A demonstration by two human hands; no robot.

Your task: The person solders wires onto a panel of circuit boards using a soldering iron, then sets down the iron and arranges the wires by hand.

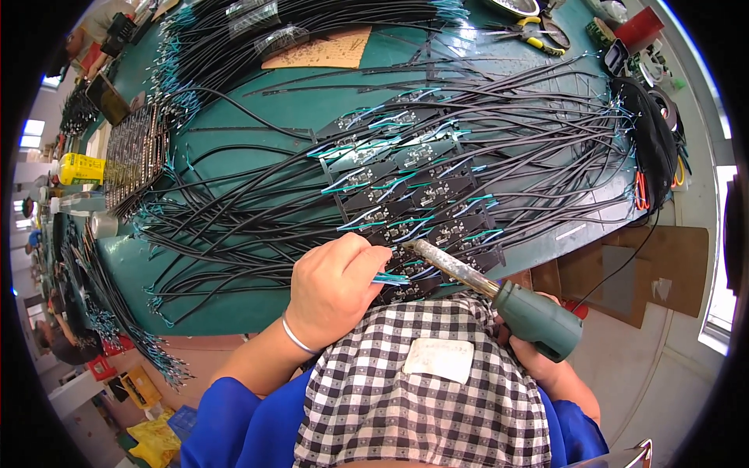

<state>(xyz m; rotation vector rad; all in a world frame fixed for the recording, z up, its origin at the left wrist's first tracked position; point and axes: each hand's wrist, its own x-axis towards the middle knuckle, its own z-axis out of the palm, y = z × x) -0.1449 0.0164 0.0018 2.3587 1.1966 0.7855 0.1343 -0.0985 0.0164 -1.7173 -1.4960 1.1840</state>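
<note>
My left hand (331,285) is closed in a pinch at the near end of the board panel. From its fingertips stick out the blue and teal wire ends of a black cable (394,278). My right hand (534,360) grips the green handle of a soldering iron (538,321). The iron's long metal barrel slants up and left, its tip just right of my left fingers, over the boards. The black circuit boards (437,195) lie in joined rows on the green table, with black cables (257,210) fanning out to both sides.
A thick cable bundle (211,47) and a cardboard piece (320,48) lie at the far side. Yellow-handled pliers (544,35) are at the far right, near a red cylinder (640,30) and black bag (649,132). Stacked boards (136,160) and a yellow-labelled bottle (80,169) stand left.
</note>
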